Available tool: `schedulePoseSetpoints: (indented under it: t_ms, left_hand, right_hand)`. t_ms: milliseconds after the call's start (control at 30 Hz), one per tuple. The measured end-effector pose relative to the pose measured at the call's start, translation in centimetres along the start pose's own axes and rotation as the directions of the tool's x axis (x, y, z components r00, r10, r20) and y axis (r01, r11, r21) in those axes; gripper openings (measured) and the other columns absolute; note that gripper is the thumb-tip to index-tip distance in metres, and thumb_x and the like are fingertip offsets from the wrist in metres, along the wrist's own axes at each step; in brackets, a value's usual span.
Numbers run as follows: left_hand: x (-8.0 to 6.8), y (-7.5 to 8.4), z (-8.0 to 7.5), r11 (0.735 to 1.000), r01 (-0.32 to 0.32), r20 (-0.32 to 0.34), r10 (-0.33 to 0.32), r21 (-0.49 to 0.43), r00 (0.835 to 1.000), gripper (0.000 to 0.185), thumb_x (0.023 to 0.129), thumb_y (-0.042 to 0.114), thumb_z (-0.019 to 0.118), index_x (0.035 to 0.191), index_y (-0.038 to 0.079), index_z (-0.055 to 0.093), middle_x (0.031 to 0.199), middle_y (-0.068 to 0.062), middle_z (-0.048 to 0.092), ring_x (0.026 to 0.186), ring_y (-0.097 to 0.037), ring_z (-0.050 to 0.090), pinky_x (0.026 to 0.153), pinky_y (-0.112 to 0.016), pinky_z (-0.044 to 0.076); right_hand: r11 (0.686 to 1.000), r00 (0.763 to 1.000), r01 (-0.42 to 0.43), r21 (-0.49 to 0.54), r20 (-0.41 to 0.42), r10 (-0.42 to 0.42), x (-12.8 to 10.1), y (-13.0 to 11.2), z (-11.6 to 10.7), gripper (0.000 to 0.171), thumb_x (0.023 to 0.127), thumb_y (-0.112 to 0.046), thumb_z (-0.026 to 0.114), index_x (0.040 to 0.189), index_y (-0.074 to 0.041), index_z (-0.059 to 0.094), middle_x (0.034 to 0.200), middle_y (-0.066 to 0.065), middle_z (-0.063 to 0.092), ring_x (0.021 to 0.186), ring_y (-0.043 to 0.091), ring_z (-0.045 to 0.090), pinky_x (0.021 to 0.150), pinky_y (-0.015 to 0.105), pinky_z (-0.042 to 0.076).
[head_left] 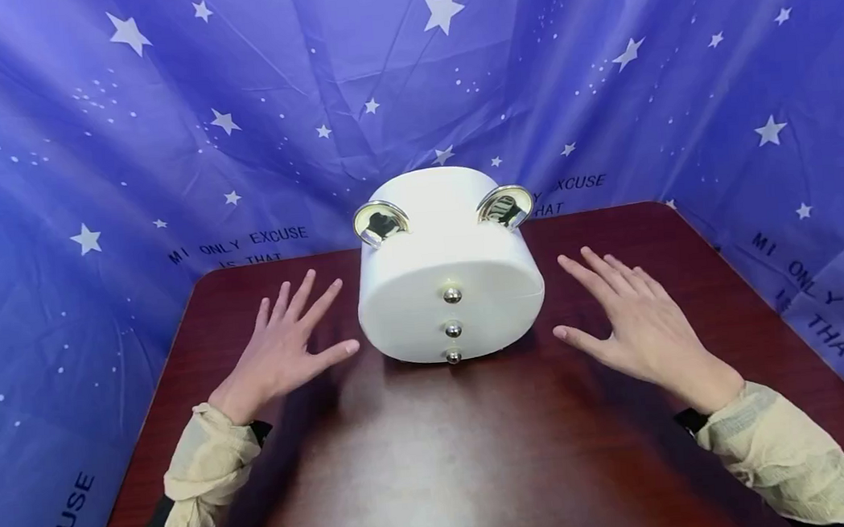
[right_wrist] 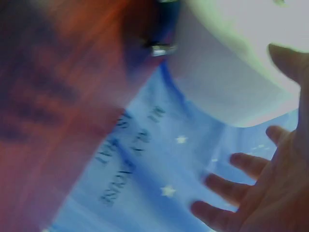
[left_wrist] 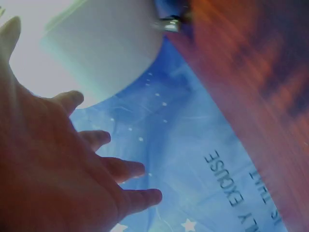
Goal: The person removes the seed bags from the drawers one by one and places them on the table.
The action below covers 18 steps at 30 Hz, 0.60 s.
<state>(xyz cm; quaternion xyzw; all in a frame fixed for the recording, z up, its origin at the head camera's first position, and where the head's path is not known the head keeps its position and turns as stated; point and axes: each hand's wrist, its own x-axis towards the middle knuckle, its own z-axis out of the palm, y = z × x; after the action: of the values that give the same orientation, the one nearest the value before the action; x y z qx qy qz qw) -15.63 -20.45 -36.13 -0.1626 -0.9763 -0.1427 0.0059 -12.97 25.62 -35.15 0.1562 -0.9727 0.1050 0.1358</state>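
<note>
A white, rounded drum-like case (head_left: 450,254) stands on the table. Two shiny metal cup-shaped pieces, a left one (head_left: 381,221) and a right one (head_left: 506,207), stick out like ears, and three metal ball knobs (head_left: 452,295) run down its near face. To its left, my left hand (head_left: 282,353) is spread with straight fingers, the thumb close to the case. On the other side my right hand (head_left: 636,323) is spread the same way, a little apart from it. Neither hand holds anything. In both wrist views the white case (left_wrist: 106,53) (right_wrist: 231,72) shows beyond the fingers.
The dark red-brown wooden table (head_left: 434,456) reflects light near its front. A blue curtain (head_left: 381,72) with white stars and printed words hangs behind it and along both sides. Light cloth wraps, such as the left one (head_left: 206,470), cover both wrists.
</note>
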Motion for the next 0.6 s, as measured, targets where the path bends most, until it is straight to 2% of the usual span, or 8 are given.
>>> schedulePoseSetpoints:
  t_ms: [100,200,267,300,367,433,500,600]
  left_hand:
    - [1.3,0.8,-0.8,0.99,-0.056,-0.031,0.053,-0.13,0.998,0.079,0.096,0.063,0.051,0.163,0.036,0.018,0.174,-0.01,0.007,0.159,-0.049,0.007,0.126,-0.07,0.007]
    - [3.5,1.6,-2.0,0.937,-0.129,-0.105,0.099,-0.326,0.989,0.071,0.101,0.054,0.047,0.163,0.035,0.019,0.174,-0.005,0.01,0.162,-0.038,0.007,0.127,-0.067,0.008]
    - [5.4,2.1,-2.7,0.871,-0.184,-0.166,0.12,-0.456,0.979,0.068,0.102,0.052,0.048,0.162,0.037,0.021,0.174,0.002,0.012,0.163,-0.027,0.008,0.129,-0.063,0.01]
    - [6.4,2.4,-3.1,0.83,-0.213,-0.193,0.13,-0.516,0.973,0.068,0.101,0.051,0.05,0.161,0.039,0.022,0.173,0.005,0.013,0.163,-0.022,0.009,0.129,-0.062,0.01]
    - [8.4,3.1,-3.6,0.759,-0.274,-0.24,0.159,-0.591,0.958,0.068,0.098,0.054,0.055,0.159,0.04,0.028,0.172,0.011,0.017,0.162,-0.014,0.01,0.13,-0.058,0.011]
    - [10.4,3.8,-3.7,0.707,-0.343,-0.274,0.215,-0.618,0.937,0.068,0.095,0.057,0.059,0.156,0.037,0.038,0.17,0.013,0.023,0.161,-0.01,0.01,0.131,-0.055,0.008]
    - [12.0,4.4,-3.6,0.665,-0.411,-0.301,0.281,-0.624,0.911,0.066,0.093,0.055,0.064,0.152,0.031,0.048,0.168,0.012,0.029,0.161,-0.008,0.01,0.132,-0.053,0.002]
    - [13.4,5.2,-3.2,0.614,-0.506,-0.334,0.381,-0.606,0.862,0.059,0.092,0.045,0.066,0.145,0.021,0.058,0.166,0.005,0.037,0.162,-0.012,0.011,0.132,-0.048,-0.005]
  right_hand:
    - [1.0,0.998,-0.02,0.018,-0.052,0.021,0.1,-1.0,-1.1,0.091,0.084,-0.052,0.076,0.16,-0.038,0.028,0.136,0.012,0.065,0.104,0.034,0.068,0.073,0.05,0.056]
    - [0.998,0.985,0.039,0.049,-0.167,-0.031,0.5,-2.5,-2.5,0.078,0.085,-0.04,0.077,0.153,-0.03,0.042,0.099,0.002,0.072,0.069,0.015,0.062,0.049,0.032,0.044]
    - [0.985,0.95,0.162,0.059,-0.28,-0.14,1.1,-3.9,-3.3,0.062,0.087,-0.034,0.074,0.144,-0.021,0.053,0.085,-0.003,0.07,0.061,0.008,0.056,0.047,0.028,0.04]
    - [0.968,0.917,0.243,0.054,-0.339,-0.212,1.5,-4.6,-3.5,0.055,0.089,-0.032,0.07,0.14,-0.017,0.057,0.082,-0.003,0.069,0.059,0.008,0.054,0.047,0.027,0.041]
    - [0.922,0.852,0.385,0.046,-0.401,-0.336,2.2,-6.3,-3.9,0.044,0.093,-0.031,0.064,0.133,-0.011,0.062,0.082,-0.003,0.069,0.062,0.007,0.054,0.051,0.028,0.045]
    - [0.863,0.796,0.503,0.051,-0.416,-0.44,3.1,-8.1,-3.9,0.04,0.096,-0.029,0.062,0.13,-0.009,0.064,0.09,-0.001,0.071,0.069,0.009,0.061,0.058,0.03,0.052]
    - [0.817,0.769,0.573,0.068,-0.391,-0.506,3.9,-9.7,-3.7,0.037,0.096,-0.025,0.065,0.13,-0.01,0.064,0.1,0.0,0.073,0.08,0.011,0.068,0.066,0.03,0.058]
    - [0.784,0.748,0.618,0.055,-0.346,-0.566,5.0,-11.6,-3.0,0.041,0.091,-0.019,0.074,0.13,-0.012,0.064,0.112,0.0,0.074,0.097,0.012,0.072,0.082,0.031,0.061]
